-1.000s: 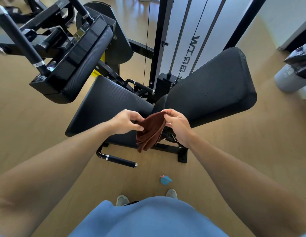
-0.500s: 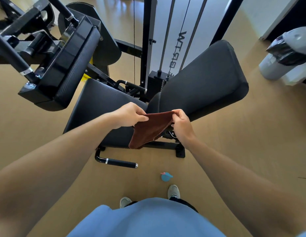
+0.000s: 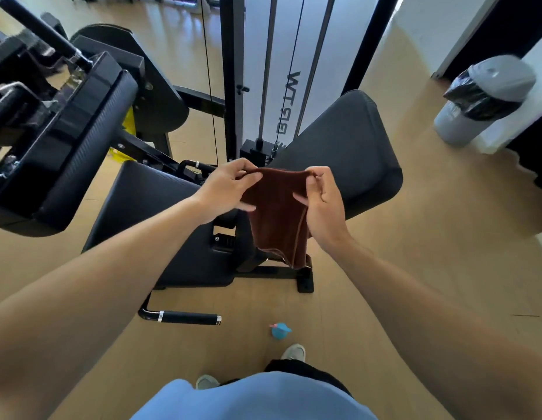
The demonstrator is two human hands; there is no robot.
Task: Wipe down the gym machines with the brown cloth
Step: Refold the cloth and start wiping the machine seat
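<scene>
The brown cloth [image 3: 277, 213] hangs folded in the air in front of me, above the gap between the machine's pads. My left hand [image 3: 225, 189] pinches its upper left corner. My right hand [image 3: 322, 201] pinches its upper right edge, thumb and fingers closed on the fabric. Behind the cloth stands a black gym machine with a flat seat pad [image 3: 151, 213] on the left and a tilted back pad [image 3: 351, 153] on the right. A large black arm pad [image 3: 81, 147] juts out at the upper left.
The machine's weight-stack frame with cables [image 3: 263, 71] rises behind the pads. A black handle bar [image 3: 184, 317] sticks out low at the front. A small blue object [image 3: 280, 330] lies on the wooden floor by my shoes. A grey bin with a black bag [image 3: 482, 98] stands at the right.
Both hands have lifted the cloth and spread its top edge flatter between them. The view has shifted slightly closer to the machine.
</scene>
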